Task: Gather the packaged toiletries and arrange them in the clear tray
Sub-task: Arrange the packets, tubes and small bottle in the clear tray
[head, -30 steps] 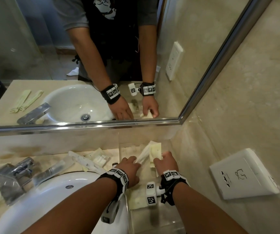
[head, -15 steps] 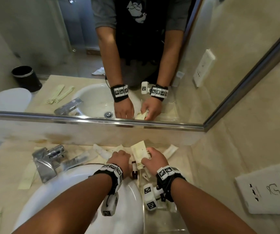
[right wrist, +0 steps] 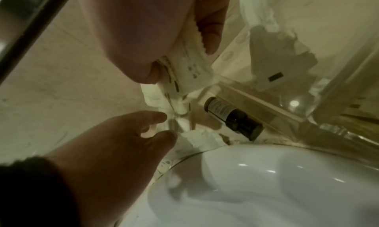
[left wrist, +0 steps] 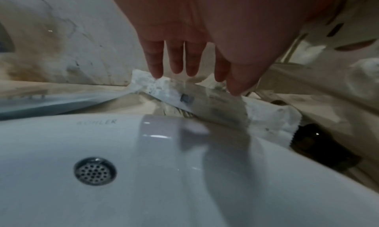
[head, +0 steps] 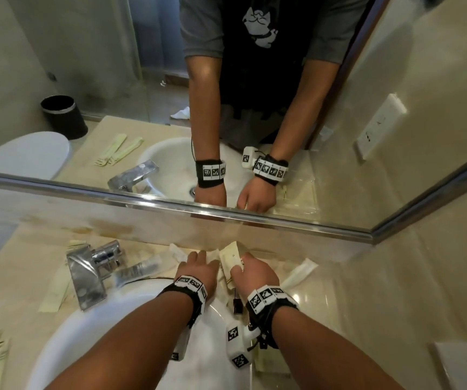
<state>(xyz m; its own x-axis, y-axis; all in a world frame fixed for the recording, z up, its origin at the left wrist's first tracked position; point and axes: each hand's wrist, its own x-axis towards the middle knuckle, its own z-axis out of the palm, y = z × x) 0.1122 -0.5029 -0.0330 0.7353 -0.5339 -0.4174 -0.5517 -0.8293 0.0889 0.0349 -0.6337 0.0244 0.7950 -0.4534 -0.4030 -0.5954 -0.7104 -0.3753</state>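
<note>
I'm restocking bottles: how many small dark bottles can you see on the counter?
1. The dark bottle lies on its side between the sink and the clear tray; the packets may hide others.

A cream packet (head: 231,258), printed with small dark marks, is held tilted up behind the basin. A long translucent packet (left wrist: 184,99) lies flat on the counter at the basin's rim. Another pale packet (head: 299,273) lies by the clear tray (right wrist: 336,78).

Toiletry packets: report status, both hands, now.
Right hand pinches cream packet. Left hand open, fingertips on long packet behind the sink. Dark bottle lies beside clear tray.
</note>
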